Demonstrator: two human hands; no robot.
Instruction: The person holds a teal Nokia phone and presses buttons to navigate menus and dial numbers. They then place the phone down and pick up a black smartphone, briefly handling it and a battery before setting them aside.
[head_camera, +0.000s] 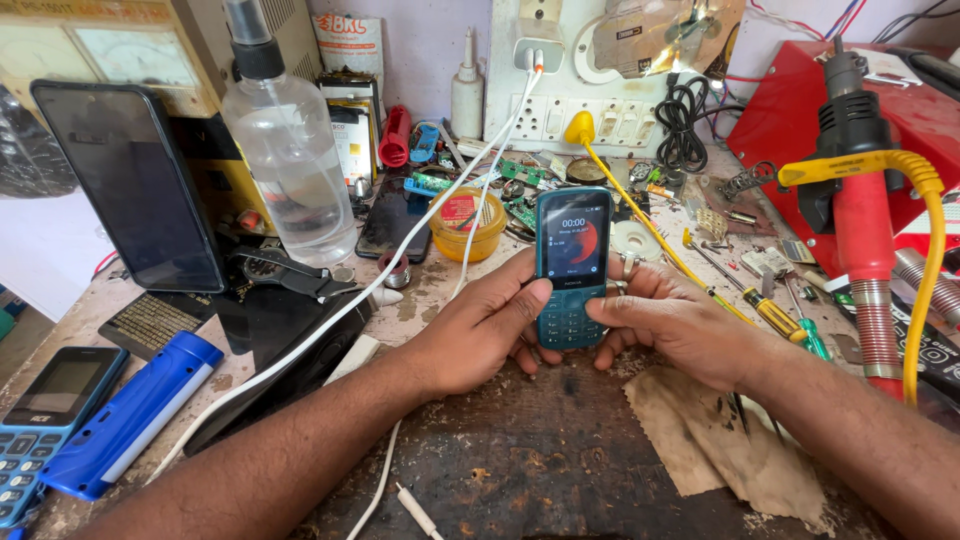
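Head view, phone: I hold a teal keypad phone (571, 268) upright over the bench (560, 460), screen lit.
Left hand (480, 330): fingers wrapped on its left edge.
Right hand (680, 325): fingers gripping its right edge.
Bottle: clear spray bottle (288, 150), partly filled, rear left.
Tub: yellow tub (467, 225), red label, behind phone.

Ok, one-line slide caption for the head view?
Left hand and right hand hold a lit teal keypad phone upright over a cluttered repair bench.
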